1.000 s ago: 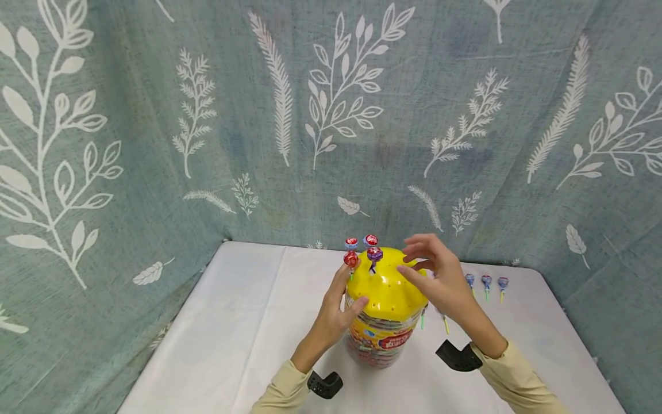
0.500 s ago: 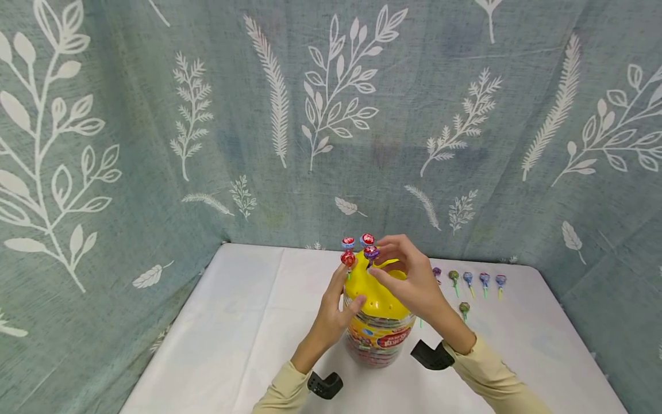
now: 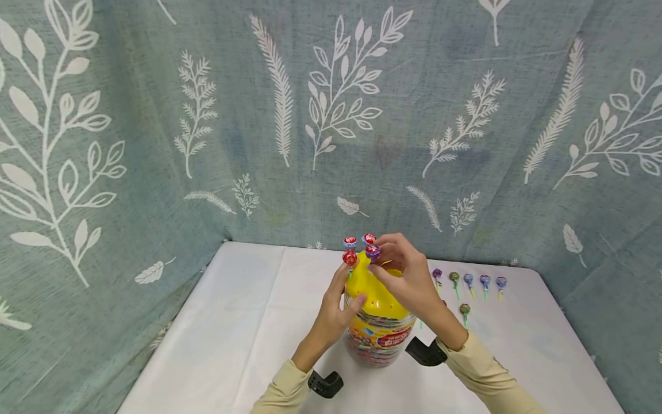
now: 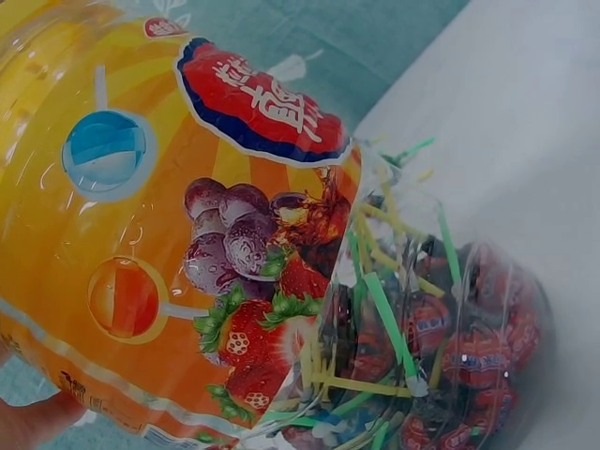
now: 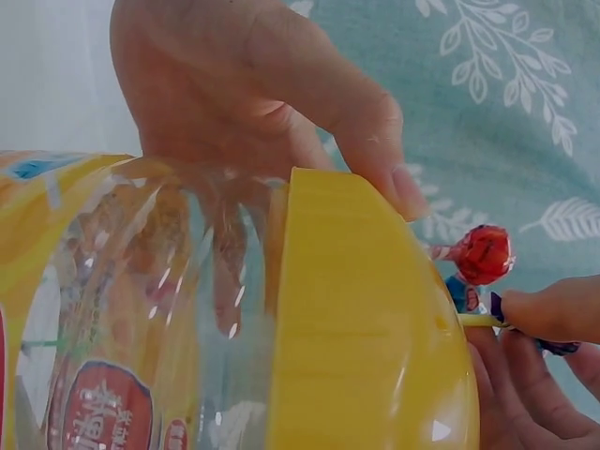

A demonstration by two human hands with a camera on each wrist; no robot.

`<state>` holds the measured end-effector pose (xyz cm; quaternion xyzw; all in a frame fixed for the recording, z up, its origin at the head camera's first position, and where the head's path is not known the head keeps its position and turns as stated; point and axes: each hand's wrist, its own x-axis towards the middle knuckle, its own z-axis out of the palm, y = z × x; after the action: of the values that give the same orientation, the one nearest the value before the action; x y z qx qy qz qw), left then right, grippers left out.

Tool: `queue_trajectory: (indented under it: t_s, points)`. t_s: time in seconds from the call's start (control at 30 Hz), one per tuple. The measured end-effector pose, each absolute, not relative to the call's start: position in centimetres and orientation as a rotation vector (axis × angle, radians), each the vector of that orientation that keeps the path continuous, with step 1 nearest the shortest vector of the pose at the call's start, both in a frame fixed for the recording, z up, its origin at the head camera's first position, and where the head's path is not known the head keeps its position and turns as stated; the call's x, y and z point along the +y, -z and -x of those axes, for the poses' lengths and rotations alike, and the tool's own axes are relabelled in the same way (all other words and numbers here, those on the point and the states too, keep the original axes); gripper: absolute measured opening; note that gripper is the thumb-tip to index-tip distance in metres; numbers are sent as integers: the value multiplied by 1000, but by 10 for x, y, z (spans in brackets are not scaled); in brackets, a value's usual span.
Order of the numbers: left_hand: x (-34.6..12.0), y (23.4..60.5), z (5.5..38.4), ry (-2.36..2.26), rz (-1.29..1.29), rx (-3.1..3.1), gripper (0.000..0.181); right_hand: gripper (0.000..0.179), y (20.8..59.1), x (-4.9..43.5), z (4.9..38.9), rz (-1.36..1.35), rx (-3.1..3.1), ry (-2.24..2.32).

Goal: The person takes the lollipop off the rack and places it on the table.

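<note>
A tall clear jar point(image 3: 380, 339) is stood upright on the white-covered table point(image 3: 227, 322), topped by a domed yellow lid point(image 3: 383, 309). The jar is gripped near its top by the left hand point(image 3: 333, 315), with the thumb laid on the front of the lid and the fingers spread round its left side. A purple lollipop point(image 3: 373, 252) is pinched by its stem in the right hand point(image 3: 405, 279), just above the lid. Beside it, a red lollipop point(image 3: 350, 258) and two red-topped lollipops point(image 3: 369, 238) are held upright over the lid. Wrapped candies point(image 4: 478, 352) and coloured sticks point(image 4: 389, 319) can be seen packed inside, below an orange label point(image 4: 173, 239). To the right of the jar, loose lollipops point(image 3: 484, 280) are laid out on the table, one partly hidden by the right arm. A leaf-patterned curtain point(image 3: 393, 155) is hung behind.
</note>
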<state>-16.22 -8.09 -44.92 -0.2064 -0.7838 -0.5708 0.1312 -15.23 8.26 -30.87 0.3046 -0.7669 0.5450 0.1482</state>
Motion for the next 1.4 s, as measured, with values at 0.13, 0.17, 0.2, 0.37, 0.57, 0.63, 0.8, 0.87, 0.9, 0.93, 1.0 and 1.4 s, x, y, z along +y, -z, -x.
queue_trajectory:
  t_s: [0.13, 0.17, 0.2, 0.37, 0.57, 0.63, 0.8, 0.87, 0.9, 0.93, 1.0, 1.4]
  points:
    - [-80, 449, 162, 1655, 602, -2276, 65, 37, 310, 84, 153, -885, -2189, -1569]
    - [-80, 449, 162, 1656, 604, -2273, 65, 37, 310, 84, 153, -886, -2185, -1569]
    - [-79, 449, 162, 1659, 604, -2273, 65, 37, 311, 85, 153, -887, -2179, -1568]
    - [-77, 450, 162, 1663, 609, -2273, 65, 38, 310, 88, 155, -896, -2133, -1567]
    - [-77, 450, 160, 1663, 599, -2268, 64, 39, 304, 93, 155, -878, -2096, -1589]
    - [-77, 450, 159, 1666, 582, -2275, 65, 39, 302, 95, 155, -855, -2090, -1594]
    - [-77, 450, 159, 1664, 577, -2277, 66, 39, 300, 101, 156, -825, -2063, -1599]
    - [-78, 451, 159, 1664, 578, -2272, 65, 39, 300, 105, 157, -827, -2048, -1600]
    - [-78, 451, 159, 1665, 575, -2271, 65, 39, 301, 107, 158, -830, -2040, -1598]
    - [-78, 451, 159, 1665, 572, -2269, 65, 40, 303, 109, 160, -831, -2031, -1601]
    - [-79, 452, 159, 1672, 565, -2269, 64, 41, 307, 114, 165, -831, -2016, -1609]
    - [-81, 455, 160, 1665, 583, -2258, 65, 48, 316, 148, 177, -754, -2037, -1544]
